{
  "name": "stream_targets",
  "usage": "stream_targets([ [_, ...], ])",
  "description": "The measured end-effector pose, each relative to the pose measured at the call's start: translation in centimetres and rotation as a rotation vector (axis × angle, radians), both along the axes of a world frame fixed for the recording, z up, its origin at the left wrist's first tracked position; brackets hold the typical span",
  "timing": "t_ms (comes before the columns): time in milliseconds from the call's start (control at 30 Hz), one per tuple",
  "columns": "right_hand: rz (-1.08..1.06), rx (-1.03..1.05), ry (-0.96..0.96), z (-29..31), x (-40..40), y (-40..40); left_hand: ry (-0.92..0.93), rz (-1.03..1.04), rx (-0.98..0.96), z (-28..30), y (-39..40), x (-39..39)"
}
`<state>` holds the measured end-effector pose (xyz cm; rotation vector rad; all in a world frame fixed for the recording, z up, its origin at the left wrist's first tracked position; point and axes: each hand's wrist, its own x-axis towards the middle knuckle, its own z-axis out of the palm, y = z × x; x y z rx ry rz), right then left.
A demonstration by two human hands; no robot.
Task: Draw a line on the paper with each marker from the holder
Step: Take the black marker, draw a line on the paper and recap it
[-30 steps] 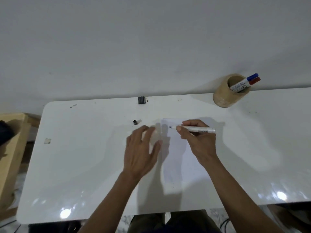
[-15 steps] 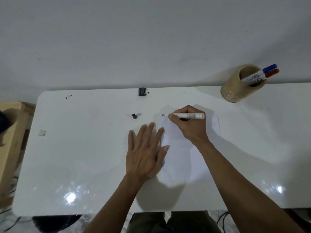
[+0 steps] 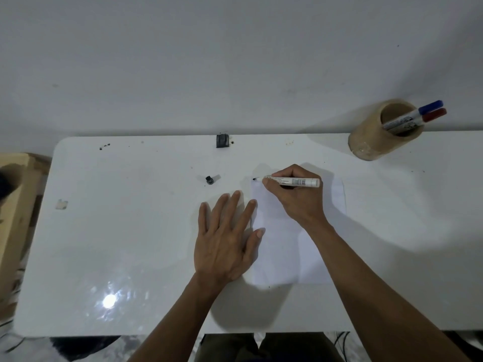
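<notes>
A white sheet of paper (image 3: 313, 244) lies on the white table (image 3: 130, 231). My right hand (image 3: 298, 197) grips an uncapped white marker (image 3: 295, 181) with its black tip at the paper's far left corner. My left hand (image 3: 227, 236) lies flat with fingers spread, its thumb and forefinger resting on the paper's left edge. The marker's black cap (image 3: 209, 179) sits on the table to the left of the tip. A tan cylindrical holder (image 3: 376, 137) at the far right holds a blue-capped marker (image 3: 430, 107) and a red-capped marker (image 3: 433, 114).
A small black block (image 3: 222, 141) sits at the table's far edge by the wall. A scrap of tape (image 3: 61, 204) is stuck near the left edge. A wooden piece of furniture (image 3: 13, 205) stands to the left of the table.
My left hand has gone from raised and curled to flat on the table at the paper's edge. My right hand has kept the marker's tip at the paper's far left corner.
</notes>
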<state>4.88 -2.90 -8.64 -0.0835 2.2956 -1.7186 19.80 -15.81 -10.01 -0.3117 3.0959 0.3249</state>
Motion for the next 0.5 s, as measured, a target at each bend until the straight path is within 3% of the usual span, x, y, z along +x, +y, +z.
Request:
stream_targets([
  [500, 0.053, 0.015, 0.017, -0.06, 0.12, 0.38, 0.041, 0.010, -0.009, -0.43, 0.04, 0.19],
])
